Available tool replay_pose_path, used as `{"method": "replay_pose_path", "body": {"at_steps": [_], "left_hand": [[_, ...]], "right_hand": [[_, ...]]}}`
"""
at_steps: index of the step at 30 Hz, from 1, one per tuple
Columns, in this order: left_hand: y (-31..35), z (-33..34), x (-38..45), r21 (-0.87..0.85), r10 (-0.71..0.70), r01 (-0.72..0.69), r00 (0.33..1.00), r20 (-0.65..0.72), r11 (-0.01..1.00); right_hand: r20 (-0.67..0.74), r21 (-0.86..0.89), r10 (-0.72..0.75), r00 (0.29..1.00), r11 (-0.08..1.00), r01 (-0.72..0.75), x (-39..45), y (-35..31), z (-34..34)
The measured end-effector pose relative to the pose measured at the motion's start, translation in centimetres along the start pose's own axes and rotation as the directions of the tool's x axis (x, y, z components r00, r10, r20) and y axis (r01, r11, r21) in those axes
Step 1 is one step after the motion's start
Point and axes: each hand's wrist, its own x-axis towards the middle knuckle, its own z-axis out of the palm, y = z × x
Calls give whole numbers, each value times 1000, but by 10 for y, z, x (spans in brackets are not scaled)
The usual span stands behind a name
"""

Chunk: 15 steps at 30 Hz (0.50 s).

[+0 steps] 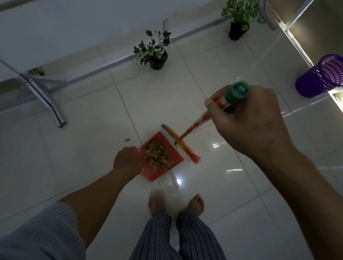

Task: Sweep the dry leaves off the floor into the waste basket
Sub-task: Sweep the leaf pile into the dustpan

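Note:
A red dustpan lies on the white tiled floor in front of my feet, with a heap of dry brown leaves in it. My left hand grips the dustpan at its left side. My right hand grips the top of an orange broom handle with a green cap. The broom head rests at the dustpan's far edge. One small leaf scrap lies on the floor left of the pan. The purple mesh waste basket stands at the upper right, well apart from the pan.
Two potted plants stand by the wall: an ivy and a spotted-leaf plant. Metal table legs run along the left and back. A shiny metal frame lies at the right. My bare feet stand behind the pan.

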Motion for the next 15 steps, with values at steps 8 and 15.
{"method": "replay_pose_path", "body": {"at_steps": [8,15], "left_hand": [[-10,10,-9,-77,-47,48,999,10,996],[-40,6,-14,-152,-129,124,991,-23,981]], "right_hand": [[-4,94,58,998,994,-57,-18,1,21],[89,86,-76,993,994,68,-2,-30,18]]}}
